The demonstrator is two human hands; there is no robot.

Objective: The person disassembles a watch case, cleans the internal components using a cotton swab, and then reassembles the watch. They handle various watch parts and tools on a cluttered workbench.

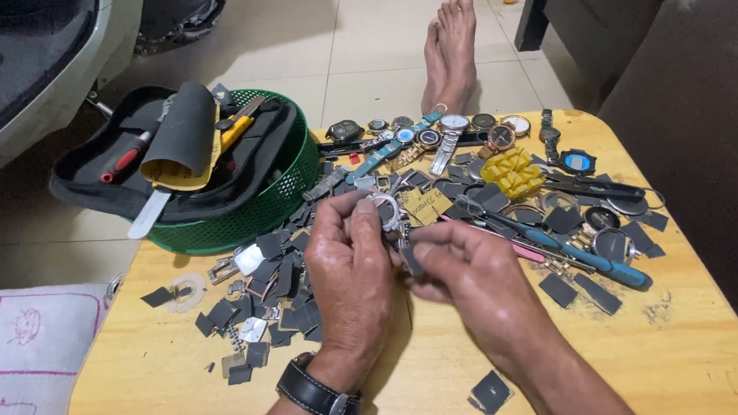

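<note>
Far left of the hands, a green basket (261, 215) sits on the table's (677, 362) corner, a black tool pouch (97, 171) draped over it with a roll of sandpaper (185, 133) and a red-handled tool (126, 157) on top. Between basket and left hand lies a spread of small dark sandpaper scraps (287, 274). Left hand (351, 269), black wristwatch (318, 392) on its wrist, is closed around a silvery watch case (383, 208), pinched at the fingertips just above the knuckles. Right hand (465, 278) touches it from the right, thumb and forefinger clamped on a small dark piece (411, 257), probably a sandpaper scrap, though it is mostly hidden between the fingers. Beyond both hands, a row of watches (451, 132) lies along the table's far edge, with a yellow block (513, 172) just behind the right hand. Right of the right hand lies a blue-handled tool (599, 263) with a pink-handled one (529, 254) close beside it, among round watch parts (608, 239). One loose scrap (490, 393) lies near the right forearm. Past the table, bare feet (452, 49) rest on the tiled floor (368, 41).
</note>
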